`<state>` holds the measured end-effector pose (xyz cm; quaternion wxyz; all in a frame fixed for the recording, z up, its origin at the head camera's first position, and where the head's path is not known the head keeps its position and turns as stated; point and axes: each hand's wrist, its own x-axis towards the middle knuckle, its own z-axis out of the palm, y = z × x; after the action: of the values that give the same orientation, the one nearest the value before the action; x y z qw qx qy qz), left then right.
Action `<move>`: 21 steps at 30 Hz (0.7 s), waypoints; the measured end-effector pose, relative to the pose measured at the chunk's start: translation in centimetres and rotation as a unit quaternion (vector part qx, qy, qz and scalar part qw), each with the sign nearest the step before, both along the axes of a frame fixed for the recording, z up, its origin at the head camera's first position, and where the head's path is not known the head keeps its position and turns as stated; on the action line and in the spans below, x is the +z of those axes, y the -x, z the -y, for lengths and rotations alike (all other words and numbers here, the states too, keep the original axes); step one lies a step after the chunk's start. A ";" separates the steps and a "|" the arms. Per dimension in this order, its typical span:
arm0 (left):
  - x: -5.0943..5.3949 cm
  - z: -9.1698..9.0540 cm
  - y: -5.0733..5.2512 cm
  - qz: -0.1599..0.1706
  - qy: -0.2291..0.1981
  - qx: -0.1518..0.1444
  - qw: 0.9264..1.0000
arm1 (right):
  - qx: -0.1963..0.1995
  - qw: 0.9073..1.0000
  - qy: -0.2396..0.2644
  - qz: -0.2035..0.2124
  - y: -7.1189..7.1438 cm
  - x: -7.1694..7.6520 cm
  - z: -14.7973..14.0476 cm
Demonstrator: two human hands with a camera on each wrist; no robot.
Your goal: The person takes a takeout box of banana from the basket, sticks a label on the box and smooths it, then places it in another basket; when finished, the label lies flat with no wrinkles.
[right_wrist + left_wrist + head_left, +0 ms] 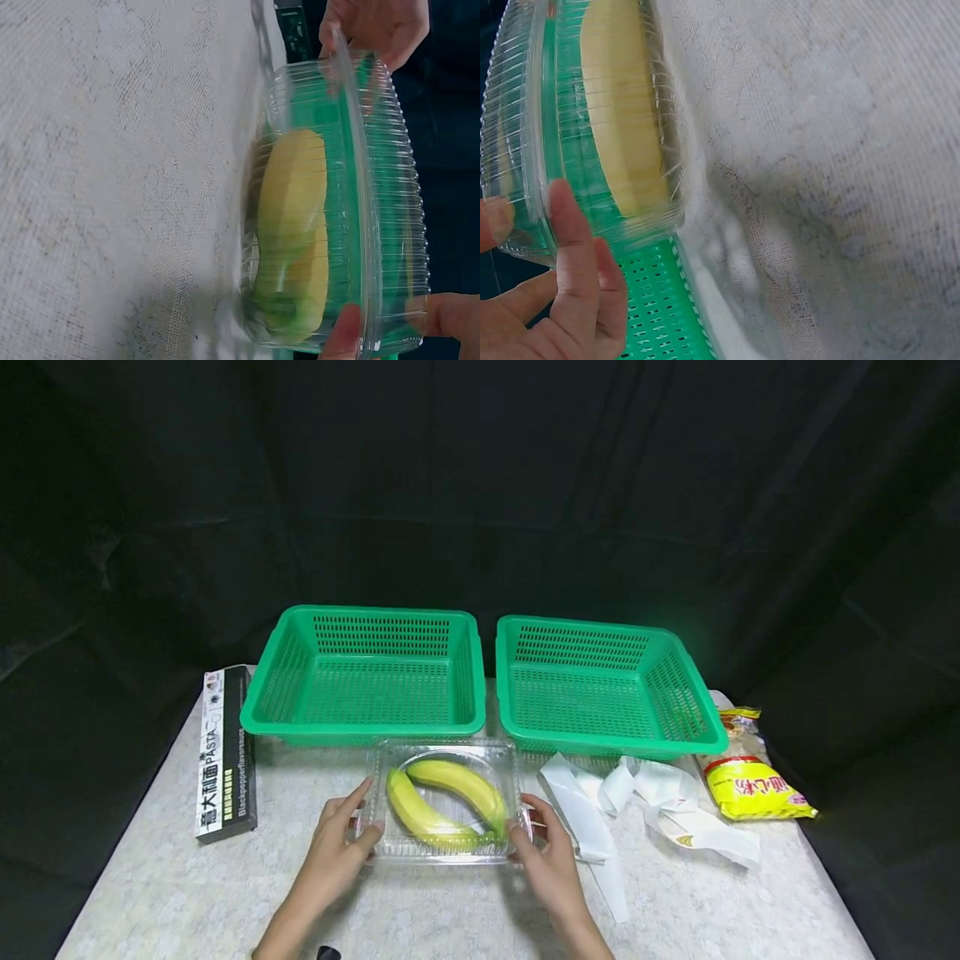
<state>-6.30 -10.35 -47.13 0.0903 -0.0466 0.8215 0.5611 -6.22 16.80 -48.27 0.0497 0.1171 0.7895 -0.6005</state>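
A clear plastic clamshell box (pixel 442 852) with its lid down is in the middle of the table in the head view. Inside it lie two yellow bananas (pixel 461 787) with greenish ends. My left hand (pixel 339 843) holds the box at its left side, thumb on top and fingers at the rim; the left wrist view shows the fingers (pixel 574 262) around that edge. On the opposite side my right hand (pixel 549 856) pinches the rim, its thumb and a finger (pixel 343 334) seen in the right wrist view.
Two green baskets (pixel 363 728) (pixel 611 743) stand side by side behind the box. A black and white pasta box (pixel 225 752) lies at the left. To the right are crumpled white paper strips (pixel 588 827) and a yellow food packet (pixel 757 785). A black curtain hangs behind.
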 end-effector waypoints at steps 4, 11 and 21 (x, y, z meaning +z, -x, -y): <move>0.0 0.0 0.1 0.000 0.000 -0.001 1.000 | -0.001 1.000 -0.003 0.002 0.0 0.0 0.1; 0.0 -0.3 0.0 0.000 0.017 0.012 1.000 | 0.002 1.000 -0.001 0.003 0.2 -0.1 0.2; 1.1 -0.6 -1.3 -0.082 0.112 0.046 0.989 | -0.090 0.974 -0.171 -0.117 -1.2 0.2 -2.9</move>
<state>-5.00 -9.80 -46.07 -0.0089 -0.0477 0.8806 0.4713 -5.01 19.74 -48.09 -0.1177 0.1231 0.8672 -0.4678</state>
